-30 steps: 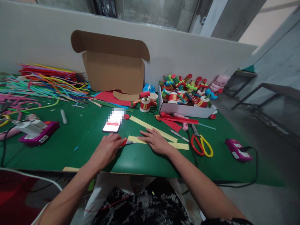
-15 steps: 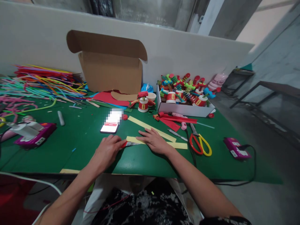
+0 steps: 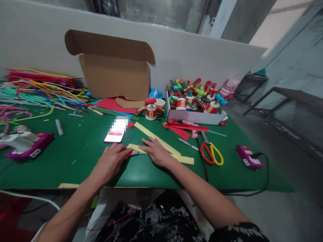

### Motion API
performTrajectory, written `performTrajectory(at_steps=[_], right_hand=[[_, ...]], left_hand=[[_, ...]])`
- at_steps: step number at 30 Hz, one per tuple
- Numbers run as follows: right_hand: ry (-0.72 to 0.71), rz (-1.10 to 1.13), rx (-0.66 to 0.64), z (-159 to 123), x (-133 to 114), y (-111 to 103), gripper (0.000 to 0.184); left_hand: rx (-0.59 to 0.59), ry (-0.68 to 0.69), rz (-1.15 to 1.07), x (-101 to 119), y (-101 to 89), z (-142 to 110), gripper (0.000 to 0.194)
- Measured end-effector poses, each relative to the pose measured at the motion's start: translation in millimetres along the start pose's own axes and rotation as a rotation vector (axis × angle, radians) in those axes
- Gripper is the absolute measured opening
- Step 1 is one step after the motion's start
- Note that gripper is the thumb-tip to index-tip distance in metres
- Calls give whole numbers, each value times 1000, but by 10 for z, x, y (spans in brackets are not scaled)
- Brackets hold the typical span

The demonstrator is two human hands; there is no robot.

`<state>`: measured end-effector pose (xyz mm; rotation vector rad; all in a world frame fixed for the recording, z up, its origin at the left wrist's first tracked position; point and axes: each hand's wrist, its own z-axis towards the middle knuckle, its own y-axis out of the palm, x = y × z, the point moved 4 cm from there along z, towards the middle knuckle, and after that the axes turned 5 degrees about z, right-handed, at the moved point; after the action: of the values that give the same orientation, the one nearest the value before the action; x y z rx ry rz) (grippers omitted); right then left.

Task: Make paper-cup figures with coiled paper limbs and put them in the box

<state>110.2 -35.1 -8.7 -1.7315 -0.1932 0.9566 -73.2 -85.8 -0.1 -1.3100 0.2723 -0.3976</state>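
Note:
My left hand [image 3: 112, 159] is closed around a red-handled craft knife [image 3: 130, 153], whose pale blade points right along the front edge of a yellow strip [image 3: 186, 160]. My right hand [image 3: 156, 153] lies flat on this strip with fingers spread, covering its middle. Behind the fingers a second yellow strip [image 3: 145, 131] runs diagonally, its lower right end close to the first strip. Part of the blade's tip is hard to make out near my right fingers. A lit phone [image 3: 114, 136] lies behind my left hand.
Scissors [image 3: 212, 153], a silver pen-like tool [image 3: 187, 143] and a pink glue gun [image 3: 194, 133] lie to the right. Behind stand a white box [image 3: 196, 117] of small figures and one red-and-white figure [image 3: 151, 112]. Pipe cleaners [image 3: 42, 90] are heaped left; a cable crosses the table's right side.
The whole view has shifted slightly. The yellow strip under my right hand has turned a little, its right end now lower. My left hand and the knife have moved slightly left.

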Motion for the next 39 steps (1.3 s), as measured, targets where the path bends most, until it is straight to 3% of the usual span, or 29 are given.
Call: performTrajectory(at_steps=[4, 9, 18, 39], right_hand=[[-59, 41, 2, -8, 14, -98, 46], [-197, 1, -66, -238, 271, -260, 48], [-170, -88, -65, -324, 332, -149, 51], [-168, -90, -49, -315, 356, -143, 52]], left_hand=[[0, 16, 23, -68, 4, 5, 35], [7, 21, 38, -67, -3, -7, 34], [-13, 25, 3, -22, 24, 22, 33], [-21, 50, -58, 203, -9, 81, 36]])
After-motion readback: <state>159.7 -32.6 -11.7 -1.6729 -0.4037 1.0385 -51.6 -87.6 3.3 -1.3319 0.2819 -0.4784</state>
